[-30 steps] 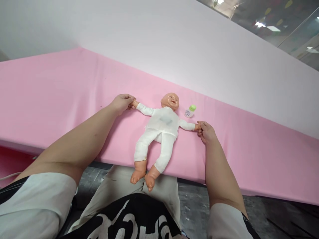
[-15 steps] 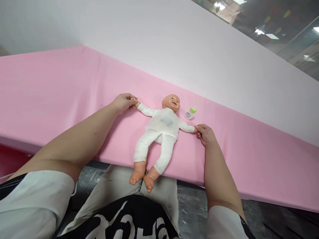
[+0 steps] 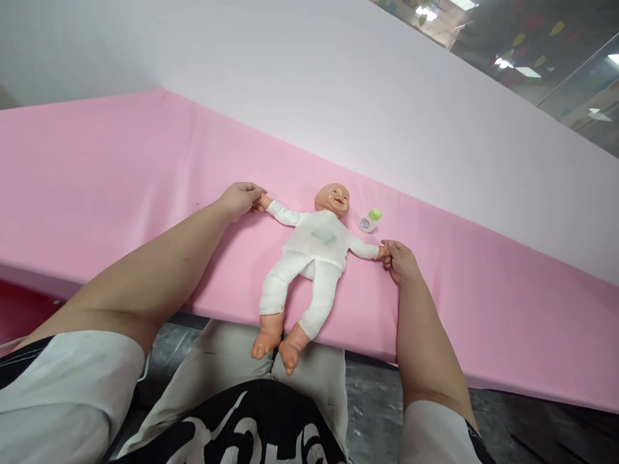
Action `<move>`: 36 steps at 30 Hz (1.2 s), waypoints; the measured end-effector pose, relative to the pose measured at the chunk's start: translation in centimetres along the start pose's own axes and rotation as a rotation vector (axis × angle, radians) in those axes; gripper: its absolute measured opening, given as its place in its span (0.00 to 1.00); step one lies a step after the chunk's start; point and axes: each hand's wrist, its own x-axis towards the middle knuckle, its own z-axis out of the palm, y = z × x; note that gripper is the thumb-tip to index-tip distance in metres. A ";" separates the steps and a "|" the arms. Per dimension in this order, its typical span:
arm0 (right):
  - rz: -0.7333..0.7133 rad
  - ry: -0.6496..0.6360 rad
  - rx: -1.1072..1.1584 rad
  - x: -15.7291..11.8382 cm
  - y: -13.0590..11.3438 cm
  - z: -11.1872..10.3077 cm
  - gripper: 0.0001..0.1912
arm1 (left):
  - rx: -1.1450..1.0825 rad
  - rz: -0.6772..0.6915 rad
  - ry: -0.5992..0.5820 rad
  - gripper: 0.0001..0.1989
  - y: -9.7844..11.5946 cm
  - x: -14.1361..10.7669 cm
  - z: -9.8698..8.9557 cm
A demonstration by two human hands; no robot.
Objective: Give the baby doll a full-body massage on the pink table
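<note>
A baby doll [image 3: 314, 248] with a white cloth body lies on its back, its head away from me and its feet over the table's near edge. Its arms are stretched out to both sides. My left hand [image 3: 244, 198] is closed around the doll's hand at the left, thumb and fingers pinching it. At the right, my right hand [image 3: 399, 259] pinches the doll's other hand. Beside the doll's head lies a small white bottle [image 3: 370, 221] with a green cap, touched by neither hand.
A pink-covered table [image 3: 120, 174] stretches to both sides. Behind it rises a white wall [image 3: 271, 71], with a glass pane [image 3: 536, 51] at the upper right. My legs [image 3: 309, 393] are against the table's near edge.
Both hands keep their hold on the doll's hands. My right hand and the doll's arm there have shifted very slightly to the right; the bottle stays put.
</note>
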 end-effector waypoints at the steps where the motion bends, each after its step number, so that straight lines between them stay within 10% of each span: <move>1: 0.002 -0.015 0.014 0.0 0.0 -0.1 0.20 | -0.004 -0.002 -0.003 0.04 0.0 0.0 0.0; 36: 0.014 -0.100 0.086 -0.4 -0.1 -0.3 0.18 | -0.057 -0.019 -0.045 0.09 0.6 -0.6 -0.2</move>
